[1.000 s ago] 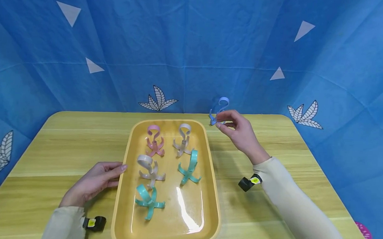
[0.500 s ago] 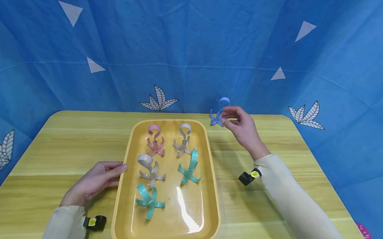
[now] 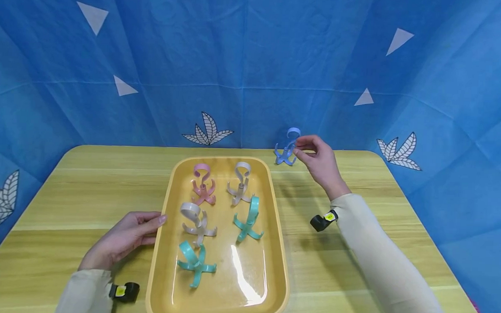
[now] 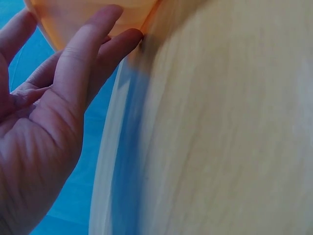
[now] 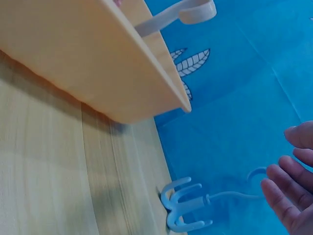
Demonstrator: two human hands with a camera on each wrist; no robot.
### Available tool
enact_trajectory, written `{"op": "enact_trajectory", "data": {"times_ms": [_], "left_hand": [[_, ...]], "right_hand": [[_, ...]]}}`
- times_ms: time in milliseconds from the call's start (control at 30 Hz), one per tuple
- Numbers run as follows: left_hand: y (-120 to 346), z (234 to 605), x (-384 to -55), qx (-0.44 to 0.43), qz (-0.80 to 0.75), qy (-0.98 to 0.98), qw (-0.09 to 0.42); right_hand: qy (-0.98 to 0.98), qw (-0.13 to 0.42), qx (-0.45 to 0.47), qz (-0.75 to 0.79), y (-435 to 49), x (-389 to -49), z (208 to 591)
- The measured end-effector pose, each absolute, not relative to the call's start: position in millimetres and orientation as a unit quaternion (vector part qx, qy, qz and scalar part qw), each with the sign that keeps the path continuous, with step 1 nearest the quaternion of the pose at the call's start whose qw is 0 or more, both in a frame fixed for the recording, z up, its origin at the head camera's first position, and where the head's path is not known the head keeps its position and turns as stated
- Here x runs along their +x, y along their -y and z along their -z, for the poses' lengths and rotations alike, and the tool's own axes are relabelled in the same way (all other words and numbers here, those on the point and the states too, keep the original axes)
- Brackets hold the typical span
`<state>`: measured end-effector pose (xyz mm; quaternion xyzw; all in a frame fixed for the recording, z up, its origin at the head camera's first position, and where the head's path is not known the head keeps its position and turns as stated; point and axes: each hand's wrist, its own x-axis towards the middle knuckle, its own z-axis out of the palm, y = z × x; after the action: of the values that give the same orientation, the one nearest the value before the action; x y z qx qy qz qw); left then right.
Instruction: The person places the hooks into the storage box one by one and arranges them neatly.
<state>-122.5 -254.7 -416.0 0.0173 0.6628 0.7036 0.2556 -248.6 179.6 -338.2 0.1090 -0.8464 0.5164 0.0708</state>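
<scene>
A blue octopus-style hanging hook (image 3: 284, 155) stands on prongs at the table's back edge, its curled top raised. Beside it is my right hand (image 3: 320, 161), thumb and fingertips apart and right at the stem in the head view. The right wrist view shows the hook's stem (image 5: 230, 195) running behind the spread fingers (image 5: 281, 196). My left hand (image 3: 125, 237) touches the yellow tray (image 3: 158, 245) at its left side, thumb tip by the rim. In the left wrist view its fingers (image 4: 117, 51) lie fairly straight against the tray wall.
Inside the tray stand one pink hook (image 3: 203, 191), two whitish hooks (image 3: 239, 188) and two green hooks (image 3: 197, 265). A blue cloth (image 3: 243, 59) hangs behind the wooden table (image 3: 109, 179). Both wrists carry black camera mounts (image 3: 125, 291).
My right hand has drawn right and slightly back from the blue hook's prongs. The hook has settled with its prongs more level. My left hand and the tray have stayed still.
</scene>
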Motion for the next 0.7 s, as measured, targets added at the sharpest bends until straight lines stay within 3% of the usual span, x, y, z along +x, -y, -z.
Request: {"op": "enact_trajectory", "data": {"times_ms": [200,700], "left_hand": [[255.1,415.7,-122.5,0.010,-0.706,-0.659,0.259],[255.5,417.3,-123.6,0.005,-0.705,-0.660,0.260]], "right_hand": [[0.851,0.071,0.110,-0.509,-189.6,-266.3,361.5],[0.828,0.094,0.059,-0.549,-193.5,-284.3,366.0]]}}
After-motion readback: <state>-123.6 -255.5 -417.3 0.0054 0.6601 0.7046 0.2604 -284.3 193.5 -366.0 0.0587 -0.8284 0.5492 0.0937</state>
